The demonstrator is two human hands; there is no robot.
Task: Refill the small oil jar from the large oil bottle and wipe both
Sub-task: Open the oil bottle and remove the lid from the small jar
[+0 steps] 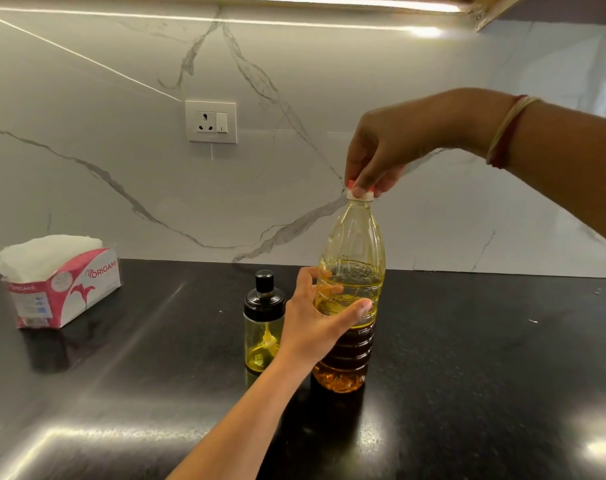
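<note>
Half the large oil bottle [353, 237] holds yellow oil, cap [365, 195] on.

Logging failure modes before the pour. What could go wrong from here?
1. The small oil jar stands right beside the left hand; moving the large oil bottle could knock it over.
2. The right hand pinches the cap while the left grips the bottle's ribbed middle; a squeeze may slop oil once open.
3. The tissue box sits far left, slow to reach for drips.
</note>
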